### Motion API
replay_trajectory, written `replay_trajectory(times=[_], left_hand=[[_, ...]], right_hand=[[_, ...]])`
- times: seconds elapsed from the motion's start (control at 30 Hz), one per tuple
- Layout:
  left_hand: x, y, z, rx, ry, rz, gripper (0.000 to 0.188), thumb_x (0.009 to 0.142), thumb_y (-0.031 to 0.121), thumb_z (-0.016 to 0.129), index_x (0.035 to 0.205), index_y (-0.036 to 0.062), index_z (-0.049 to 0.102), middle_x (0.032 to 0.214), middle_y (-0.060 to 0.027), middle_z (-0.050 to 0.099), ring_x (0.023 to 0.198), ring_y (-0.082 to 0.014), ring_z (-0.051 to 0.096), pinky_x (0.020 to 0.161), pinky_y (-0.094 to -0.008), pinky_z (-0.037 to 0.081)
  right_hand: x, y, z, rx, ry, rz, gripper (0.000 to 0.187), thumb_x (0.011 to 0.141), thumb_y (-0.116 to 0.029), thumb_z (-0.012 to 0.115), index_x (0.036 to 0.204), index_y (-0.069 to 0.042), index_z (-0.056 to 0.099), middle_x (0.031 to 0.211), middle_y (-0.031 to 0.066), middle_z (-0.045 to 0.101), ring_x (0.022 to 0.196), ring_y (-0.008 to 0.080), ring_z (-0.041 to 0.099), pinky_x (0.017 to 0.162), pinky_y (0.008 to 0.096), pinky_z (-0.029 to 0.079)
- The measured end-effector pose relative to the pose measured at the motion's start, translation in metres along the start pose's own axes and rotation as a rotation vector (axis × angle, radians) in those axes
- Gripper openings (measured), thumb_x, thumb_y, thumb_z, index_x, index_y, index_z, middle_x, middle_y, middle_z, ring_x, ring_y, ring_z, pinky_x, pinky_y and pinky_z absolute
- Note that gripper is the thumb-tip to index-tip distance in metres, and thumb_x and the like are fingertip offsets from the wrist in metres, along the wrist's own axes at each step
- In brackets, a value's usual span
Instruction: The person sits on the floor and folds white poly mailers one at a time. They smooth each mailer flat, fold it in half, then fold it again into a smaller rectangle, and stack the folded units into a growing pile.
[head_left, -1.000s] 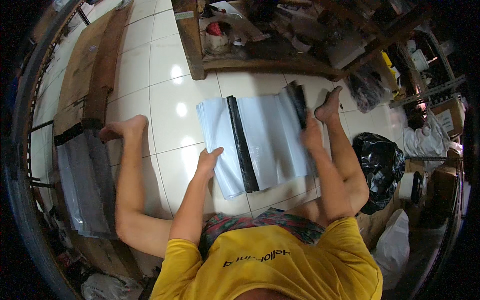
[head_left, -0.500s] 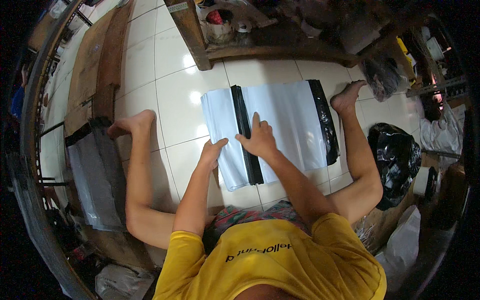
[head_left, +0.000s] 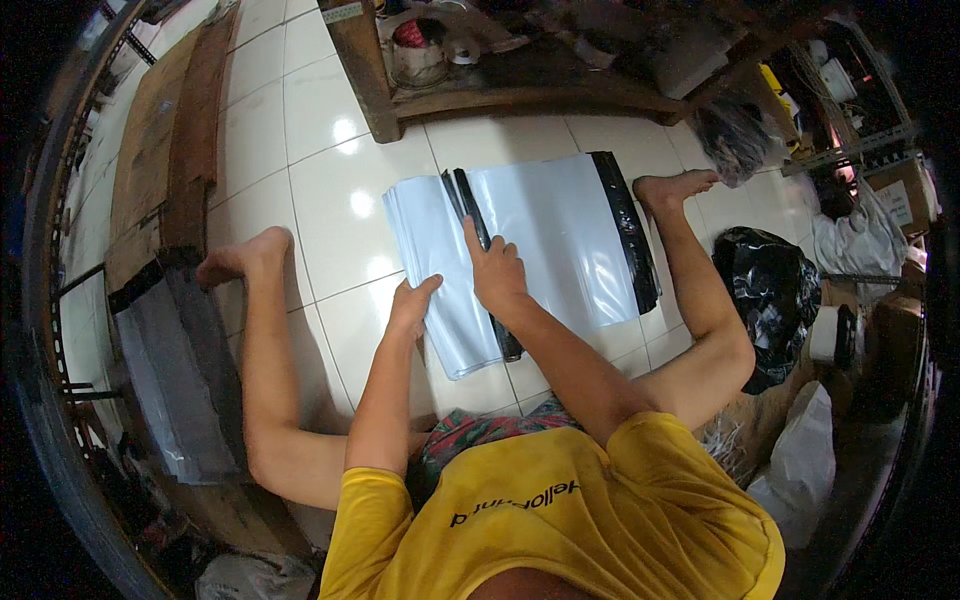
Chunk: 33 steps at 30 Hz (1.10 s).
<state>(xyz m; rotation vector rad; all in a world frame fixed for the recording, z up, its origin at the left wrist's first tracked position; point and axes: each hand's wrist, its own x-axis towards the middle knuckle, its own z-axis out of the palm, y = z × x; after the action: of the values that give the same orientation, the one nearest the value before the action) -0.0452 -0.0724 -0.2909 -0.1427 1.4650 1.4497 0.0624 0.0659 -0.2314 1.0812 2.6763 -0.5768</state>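
Between my legs, a stack of pale glossy plastic mailing bags (head_left: 550,220) lies on the tiled floor. One black edge band (head_left: 625,230) runs down its right side, and a narrower black strip (head_left: 507,340) crosses left of the middle. My left hand (head_left: 412,304) grips the stack's left edge, thumb on top and the other fingers hidden beneath. My right hand (head_left: 498,275) rests on the narrower strip. Its index finger is stretched along the strip and the other fingers are half curled, with nothing visibly held.
A wooden shelf (head_left: 540,104) with clutter stands beyond the stack. Flat cardboard (head_left: 150,150) and a pile of grey plastic bags (head_left: 180,370) lie left of my left leg. A black plastic bag (head_left: 765,300) sits by my right knee, near metal racking (head_left: 850,155).
My right hand has shifted left from the pale plastic onto the narrower black strip, where a gap now shows at the far end. My left hand stays at the left edge; the view has shifted slightly.
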Motion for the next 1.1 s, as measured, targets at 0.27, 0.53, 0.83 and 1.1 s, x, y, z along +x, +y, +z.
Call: replay_trajectory(times=[0.27,0.53,0.83,1.1], left_hand=[[-0.001,0.001,0.001,0.004,0.012,-0.007,0.057,0.090,0.015,0.072,0.138,-0.0070,0.050,0.127,-0.0236,0.062,0.111,-0.0347,0.065,0.095,-0.0486,0.055],[0.002,0.003,0.006,0.057,0.019,-0.006,0.059,0.090,0.018,0.074,0.138,-0.0078,0.049,0.129,-0.0237,0.062,0.112,-0.0343,0.064,0.097,-0.0467,0.054],[-0.004,0.010,-0.004,0.122,0.062,0.009,0.069,0.089,0.020,0.073,0.144,-0.0082,0.042,0.134,-0.0231,0.059,0.118,-0.0346,0.061,0.101,-0.0460,0.051],[0.003,0.015,-0.040,0.114,0.097,-0.013,0.058,0.089,0.018,0.075,0.134,-0.0074,0.050,0.125,-0.0213,0.064,0.110,-0.0310,0.066,0.096,-0.0430,0.054]], right_hand=[[0.022,0.147,-0.040,0.335,0.302,-0.020,0.078,0.091,-0.003,0.053,0.161,-0.012,0.019,0.118,0.0341,0.061,0.108,0.0471,0.063,0.093,0.0534,0.051],[0.025,0.348,-0.042,0.003,0.508,0.302,0.072,0.079,-0.018,0.068,0.143,0.001,0.041,0.121,0.0349,0.061,0.119,0.0539,0.054,0.101,0.0530,0.046],[-0.004,0.202,-0.069,-0.229,0.506,-0.215,0.070,0.091,-0.029,0.067,0.150,-0.001,0.041,0.154,0.0318,0.034,0.142,0.0489,0.034,0.117,0.0603,0.026],[-0.003,0.230,-0.003,-0.170,0.300,-0.039,0.079,0.102,-0.054,0.042,0.157,0.001,0.026,0.163,0.0287,0.021,0.153,0.0447,0.015,0.121,0.0629,0.009]])
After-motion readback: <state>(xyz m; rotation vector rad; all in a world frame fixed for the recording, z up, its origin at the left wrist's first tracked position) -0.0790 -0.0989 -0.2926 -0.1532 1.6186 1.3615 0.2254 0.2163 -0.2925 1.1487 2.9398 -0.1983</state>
